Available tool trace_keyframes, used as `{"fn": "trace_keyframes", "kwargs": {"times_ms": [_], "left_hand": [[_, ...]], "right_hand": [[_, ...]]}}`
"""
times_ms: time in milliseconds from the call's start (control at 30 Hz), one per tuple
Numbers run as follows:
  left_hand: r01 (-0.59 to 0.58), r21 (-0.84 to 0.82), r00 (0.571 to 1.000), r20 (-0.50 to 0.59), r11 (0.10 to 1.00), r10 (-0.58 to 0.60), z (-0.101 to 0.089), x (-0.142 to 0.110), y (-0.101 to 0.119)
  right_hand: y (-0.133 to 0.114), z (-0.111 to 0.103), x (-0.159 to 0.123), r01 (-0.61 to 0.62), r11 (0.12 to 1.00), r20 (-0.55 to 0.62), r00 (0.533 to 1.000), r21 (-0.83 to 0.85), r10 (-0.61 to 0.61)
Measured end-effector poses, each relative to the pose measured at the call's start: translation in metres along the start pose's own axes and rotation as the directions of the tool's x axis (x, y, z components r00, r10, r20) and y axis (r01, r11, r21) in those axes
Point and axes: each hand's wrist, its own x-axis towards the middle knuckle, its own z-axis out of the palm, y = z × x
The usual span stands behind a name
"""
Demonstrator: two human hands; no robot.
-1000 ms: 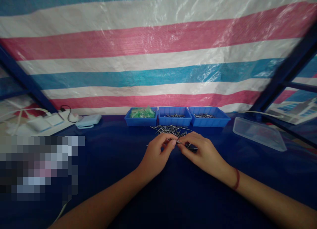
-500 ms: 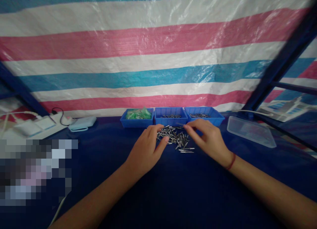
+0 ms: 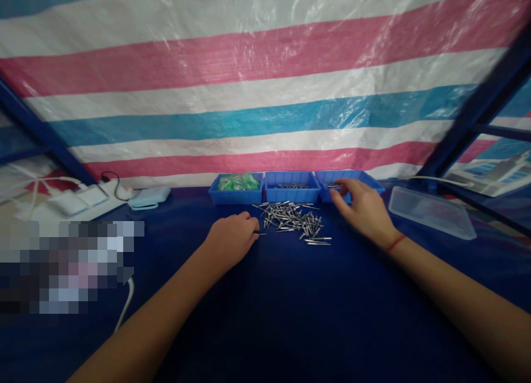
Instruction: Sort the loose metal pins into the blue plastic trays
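Observation:
A loose pile of silvery blind rivets (image 3: 290,217) lies on the dark blue tabletop. My left hand (image 3: 233,236) is closed at the pile's left side, and a thin rivet pin pokes out from its fingertips. At the right blue bin (image 3: 371,179), my right hand (image 3: 365,209) hovers over the front edge with thumb and fingers apart and nothing visible between them. That bin holds some rivets, partly covered by the hand. More rivets lie in the middle blue bin (image 3: 292,196). Green plastic packets (image 3: 238,182) fill the left blue bin (image 3: 235,197).
To the right lies a clear plastic lid (image 3: 431,213). A light blue case (image 3: 150,198) and a white power strip (image 3: 89,200) with plugs are on the left. A striped plastic sheet (image 3: 249,101) hangs behind, between dark blue frame posts (image 3: 468,104).
My left hand has drawn left, away from the pile, and closed around a rivet. My right hand has moved right to the right bin and let go of the rivet it held. The view has shifted slightly.

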Motion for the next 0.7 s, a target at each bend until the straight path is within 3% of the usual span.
{"fn": "trace_keyframes", "kwargs": {"times_ms": [133, 233, 333, 433, 700], "left_hand": [[-0.044, -0.041, 0.996, -0.074, 0.998, 0.041, 0.006, 0.004, 0.004], [-0.117, -0.259, 0.981, -0.182, 0.959, 0.070, 0.012, 0.008, 0.014], [-0.190, -0.575, 0.958, -0.285, 0.796, 0.023, 0.018, 0.009, 0.030], [-0.186, -0.724, 0.953, -0.297, 0.664, -0.058, 0.024, 0.007, 0.045], [-0.216, -0.795, 0.932, -0.341, 0.567, -0.123, 0.038, 0.009, 0.054]], "right_hand": [[-0.020, -0.003, -0.008, 0.076, 0.982, 0.137, 0.985, 0.174, -0.101], [-0.044, -0.007, -0.017, 0.107, 0.928, 0.229, 0.953, 0.357, -0.198], [-0.067, -0.011, -0.025, 0.045, 0.843, 0.217, 0.958, 0.537, -0.189], [-0.079, -0.013, -0.030, -0.004, 0.789, 0.214, 0.963, 0.614, -0.163], [-0.080, -0.010, -0.035, -0.056, 0.747, 0.201, 0.974, 0.662, -0.105]]}}
